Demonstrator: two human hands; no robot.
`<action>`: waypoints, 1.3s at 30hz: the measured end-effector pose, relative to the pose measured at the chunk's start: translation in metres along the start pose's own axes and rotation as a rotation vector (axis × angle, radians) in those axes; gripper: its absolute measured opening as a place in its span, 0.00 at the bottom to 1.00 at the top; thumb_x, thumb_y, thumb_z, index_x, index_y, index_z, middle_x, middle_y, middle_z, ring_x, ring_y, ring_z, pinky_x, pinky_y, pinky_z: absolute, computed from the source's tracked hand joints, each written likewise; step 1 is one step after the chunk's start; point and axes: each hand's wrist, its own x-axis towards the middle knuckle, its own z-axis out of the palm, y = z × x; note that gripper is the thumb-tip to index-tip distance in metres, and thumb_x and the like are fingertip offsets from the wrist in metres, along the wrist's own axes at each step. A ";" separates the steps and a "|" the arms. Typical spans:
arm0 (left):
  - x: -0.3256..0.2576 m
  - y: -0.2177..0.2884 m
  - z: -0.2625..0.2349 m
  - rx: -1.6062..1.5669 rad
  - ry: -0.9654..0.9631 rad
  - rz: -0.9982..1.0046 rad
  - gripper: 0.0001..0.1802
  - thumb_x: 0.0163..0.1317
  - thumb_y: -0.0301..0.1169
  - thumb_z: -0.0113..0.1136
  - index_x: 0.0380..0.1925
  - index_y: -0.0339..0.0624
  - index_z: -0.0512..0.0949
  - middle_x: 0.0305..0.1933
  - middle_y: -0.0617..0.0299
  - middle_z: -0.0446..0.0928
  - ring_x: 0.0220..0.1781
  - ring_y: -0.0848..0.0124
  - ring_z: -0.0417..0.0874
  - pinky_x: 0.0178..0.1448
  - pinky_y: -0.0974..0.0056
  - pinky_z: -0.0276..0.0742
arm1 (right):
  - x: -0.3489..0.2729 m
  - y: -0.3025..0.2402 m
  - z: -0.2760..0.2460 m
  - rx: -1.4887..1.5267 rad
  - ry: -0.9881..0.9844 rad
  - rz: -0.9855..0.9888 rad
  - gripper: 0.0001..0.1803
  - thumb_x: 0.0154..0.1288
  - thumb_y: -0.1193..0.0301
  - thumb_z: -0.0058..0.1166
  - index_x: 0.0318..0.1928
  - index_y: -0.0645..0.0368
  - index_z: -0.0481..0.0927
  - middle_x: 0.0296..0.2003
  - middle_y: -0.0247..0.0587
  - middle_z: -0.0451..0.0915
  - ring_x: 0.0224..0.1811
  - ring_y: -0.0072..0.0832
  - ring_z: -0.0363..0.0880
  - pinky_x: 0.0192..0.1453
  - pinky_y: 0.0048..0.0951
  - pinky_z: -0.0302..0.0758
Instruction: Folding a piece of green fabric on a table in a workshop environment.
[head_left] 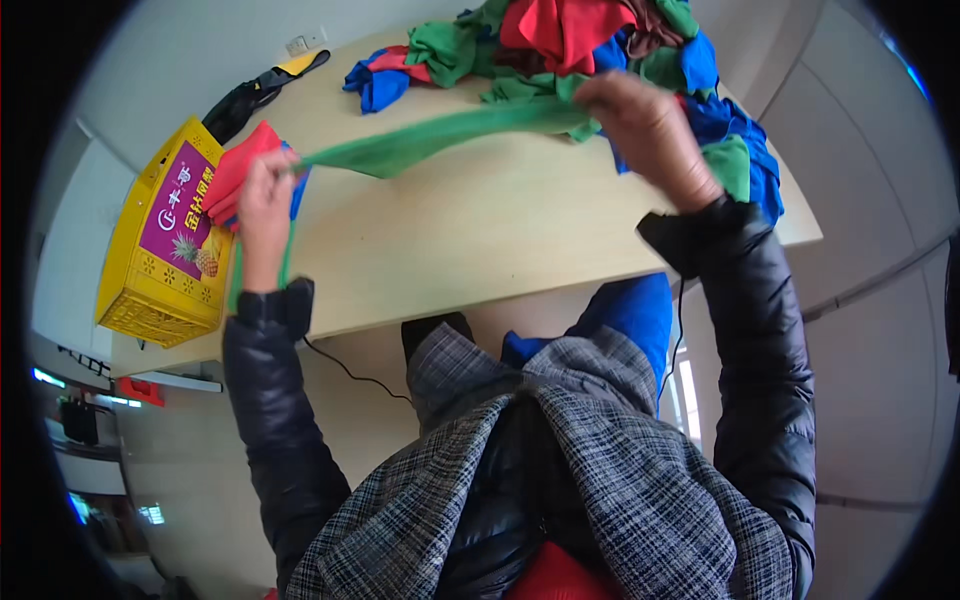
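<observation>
Both hands, left [265, 205] and right [645, 125], gripping soft green cloth [420, 140] stretched taut

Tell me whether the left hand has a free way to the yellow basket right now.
Probably not while occupied: the left hand grips one end of the green cloth. The yellow basket sits just beside it on the table, nothing between.

Two bare hands show, the left hand [265, 200] and the right hand [648, 130]. One long green cloth [420, 140] stretches between them. One yellow plastic crate [165, 240] stands on one pale wooden table [480, 240]. One heap of red, green and blue cloths [590, 45] lies there; its pieces are too tangled to count.
</observation>
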 end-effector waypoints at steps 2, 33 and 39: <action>-0.060 -0.027 0.008 0.156 -0.126 -0.148 0.05 0.67 0.19 0.54 0.40 0.38 0.75 0.47 0.62 0.80 0.47 0.73 0.80 0.49 0.64 0.76 | -0.050 -0.002 0.032 -0.007 -0.149 0.081 0.11 0.60 0.82 0.58 0.43 0.60 0.81 0.34 0.46 0.80 0.38 0.42 0.82 0.43 0.35 0.79; -0.113 0.062 0.275 0.328 -0.559 0.255 0.04 0.56 0.25 0.64 0.31 0.40 0.79 0.33 0.59 0.78 0.35 0.62 0.81 0.39 0.60 0.79 | -0.198 -0.035 0.105 -0.024 -0.172 0.457 0.11 0.55 0.76 0.62 0.41 0.58 0.81 0.38 0.42 0.79 0.44 0.44 0.78 0.49 0.41 0.76; -0.102 0.057 0.256 -0.005 -0.568 -0.119 0.03 0.59 0.24 0.62 0.33 0.37 0.80 0.33 0.59 0.81 0.27 0.67 0.80 0.35 0.66 0.76 | -0.192 -0.030 0.107 -0.074 -0.246 0.431 0.11 0.56 0.72 0.62 0.41 0.57 0.81 0.37 0.41 0.78 0.44 0.43 0.78 0.49 0.41 0.76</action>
